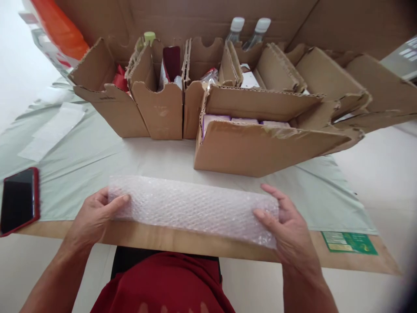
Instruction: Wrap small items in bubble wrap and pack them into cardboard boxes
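A long roll of clear bubble wrap lies across the near edge of the table, parallel to me. My left hand grips its left end, thumb on top and fingers curled under. At the other end, my right hand clasps the roll with thumb and fingers over it. What is inside the wrap cannot be made out.
A row of open cardboard boxes stands behind the roll, one nearer box holding pale purple cartons. Two capped bottles stand at the back. A red-cased phone lies at the left edge. A green label lies at the right front.
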### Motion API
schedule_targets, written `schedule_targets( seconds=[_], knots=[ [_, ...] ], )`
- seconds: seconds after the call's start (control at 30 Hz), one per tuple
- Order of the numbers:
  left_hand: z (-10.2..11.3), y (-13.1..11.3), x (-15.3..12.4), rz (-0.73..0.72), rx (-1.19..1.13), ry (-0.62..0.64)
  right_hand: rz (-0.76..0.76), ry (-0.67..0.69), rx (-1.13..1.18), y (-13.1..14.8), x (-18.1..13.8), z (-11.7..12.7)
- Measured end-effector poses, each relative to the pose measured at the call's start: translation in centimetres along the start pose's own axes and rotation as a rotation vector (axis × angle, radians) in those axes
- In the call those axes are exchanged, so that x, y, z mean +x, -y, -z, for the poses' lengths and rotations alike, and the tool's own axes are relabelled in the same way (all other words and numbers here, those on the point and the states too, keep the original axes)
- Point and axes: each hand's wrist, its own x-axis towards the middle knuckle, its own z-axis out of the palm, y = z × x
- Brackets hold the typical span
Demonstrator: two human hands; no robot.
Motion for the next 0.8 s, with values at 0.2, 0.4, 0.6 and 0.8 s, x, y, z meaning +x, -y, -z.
schedule_targets(
  seconds=[0.2,0.4,0.6,0.8],
  knots=[
    [0.1,0.6,0.0,-0.276,0.682,-0.098,0.233,-0.118,-0.622,-0.4,3.4,0.8],
    [-2.2,-1.0,-3.3,-0.577,0.563,-0.066,0.287,-0.174,-0.733,0.5,2.5,0.8],
    [-5.2,-1.3,-3.1,-0.228,-0.008,0.482,0.316,0.108,-0.412,3.7,-0.9,-7.2],
    [-6.6,0.2,-1.0,-0.202,0.082,0.436,0.275,0.491,-0.069,4.3,-1.8,-12.7]
  ],
)
